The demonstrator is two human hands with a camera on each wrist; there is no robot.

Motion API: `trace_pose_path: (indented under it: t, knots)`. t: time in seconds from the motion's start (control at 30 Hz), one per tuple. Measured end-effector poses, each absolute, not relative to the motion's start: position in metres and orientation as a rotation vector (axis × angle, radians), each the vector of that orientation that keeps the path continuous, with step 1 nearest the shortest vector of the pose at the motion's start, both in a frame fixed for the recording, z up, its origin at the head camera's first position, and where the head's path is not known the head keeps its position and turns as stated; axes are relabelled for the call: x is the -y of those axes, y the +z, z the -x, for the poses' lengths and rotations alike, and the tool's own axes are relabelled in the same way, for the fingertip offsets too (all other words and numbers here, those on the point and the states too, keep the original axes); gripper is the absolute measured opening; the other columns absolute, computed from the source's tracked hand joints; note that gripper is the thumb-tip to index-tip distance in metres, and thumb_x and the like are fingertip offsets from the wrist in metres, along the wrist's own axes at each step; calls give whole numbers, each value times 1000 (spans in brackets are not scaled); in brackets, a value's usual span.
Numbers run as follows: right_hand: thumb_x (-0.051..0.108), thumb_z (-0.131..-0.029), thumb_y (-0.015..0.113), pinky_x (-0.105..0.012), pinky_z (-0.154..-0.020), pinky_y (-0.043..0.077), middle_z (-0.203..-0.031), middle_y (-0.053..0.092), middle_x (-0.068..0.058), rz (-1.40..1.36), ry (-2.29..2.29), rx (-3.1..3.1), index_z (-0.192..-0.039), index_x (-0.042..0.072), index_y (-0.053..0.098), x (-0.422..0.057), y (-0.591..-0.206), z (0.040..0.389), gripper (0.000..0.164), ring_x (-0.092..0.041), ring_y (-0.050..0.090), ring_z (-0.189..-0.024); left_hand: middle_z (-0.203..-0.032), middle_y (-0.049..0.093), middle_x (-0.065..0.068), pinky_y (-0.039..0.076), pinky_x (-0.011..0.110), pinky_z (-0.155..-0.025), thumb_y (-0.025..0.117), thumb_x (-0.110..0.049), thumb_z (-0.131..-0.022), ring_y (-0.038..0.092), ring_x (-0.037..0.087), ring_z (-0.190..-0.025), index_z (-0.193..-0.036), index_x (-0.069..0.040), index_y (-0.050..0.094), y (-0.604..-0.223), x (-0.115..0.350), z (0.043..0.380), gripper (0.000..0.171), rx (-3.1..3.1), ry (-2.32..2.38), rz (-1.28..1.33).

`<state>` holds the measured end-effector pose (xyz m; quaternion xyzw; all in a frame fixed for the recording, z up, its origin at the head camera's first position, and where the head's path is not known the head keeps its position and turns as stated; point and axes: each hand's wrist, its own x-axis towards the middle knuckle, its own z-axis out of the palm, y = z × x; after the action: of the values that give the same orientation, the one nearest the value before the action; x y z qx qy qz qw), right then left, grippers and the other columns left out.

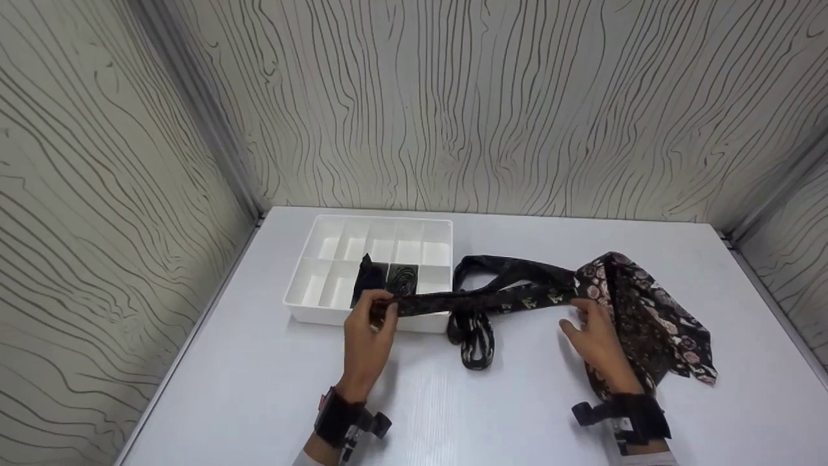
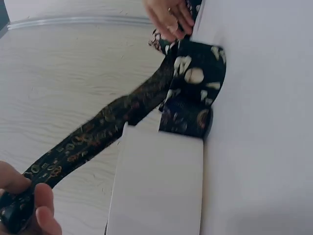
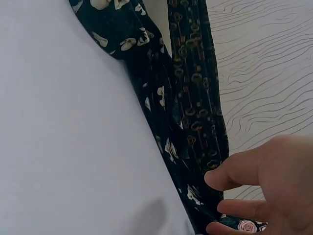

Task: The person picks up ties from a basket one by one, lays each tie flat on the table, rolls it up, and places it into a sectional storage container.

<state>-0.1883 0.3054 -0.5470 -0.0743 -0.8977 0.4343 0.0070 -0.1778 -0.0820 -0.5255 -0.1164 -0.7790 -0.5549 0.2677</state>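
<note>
My left hand [image 1: 369,340] pinches one end of a dark necktie with a small gold key print [image 2: 83,142], above the tray's front edge. In the left wrist view that end looks rolled between thumb and fingers. The tie stretches rightward to my right hand [image 1: 596,340], whose thumb and fingers are spread apart, with the fingertips overlapping the ties in the right wrist view. Beneath it lie a dark tie with pale flowers [image 3: 166,107] and a pile of rose-printed ties [image 1: 660,323]. Looped dark fabric [image 1: 477,343] lies beside the tray.
A white divided tray [image 1: 301,314] stands at the left of the white table [image 1: 427,414]. One compartment holds a rolled dark tie [image 1: 404,278]; beside it sits a black piece of fabric [image 1: 369,278]. Wood-patterned panels [image 1: 453,116] surround the table.
</note>
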Motion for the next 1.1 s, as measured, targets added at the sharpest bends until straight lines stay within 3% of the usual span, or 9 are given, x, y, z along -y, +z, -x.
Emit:
trace_pose_path:
  t: [0.33,0.6,0.83,1.1]
  knots:
    - [9,-100,62,-69,-111,40,-151,26,-43,225,1231,2838,-161,-5,27,-318,-550,195,72,-56,44,-131,-91,70,9,50,23,-65,71,5,-93,58,10,-76,-109,-5,67,-533,117,172,20,2094,-1515,149]
    - [10,-99,64,-74,-115,29,-155,20,-41,213,1100,2839,-167,3,23,-322,-546,196,79,-60,20,-147,-96,72,6,51,23,-72,67,9,-92,62,13,-83,-107,-6,66,-536,138,168,21,2122,-1456,52]
    - [10,-95,70,-72,-94,45,-151,25,-38,234,905,2777,-168,12,29,-321,-544,199,84,-59,30,-136,-97,70,7,51,24,-72,66,6,-92,61,16,-85,-106,-5,65,-539,148,165,18,2141,-1447,-38]
    - [-1,-84,78,-70,-93,41,-142,37,-38,50,596,2609,-158,12,49,-325,-546,210,80,-55,42,-118,-97,70,8,49,23,-72,67,6,-91,59,17,-86,-106,-4,64,-544,158,162,18,2147,-1420,-85]
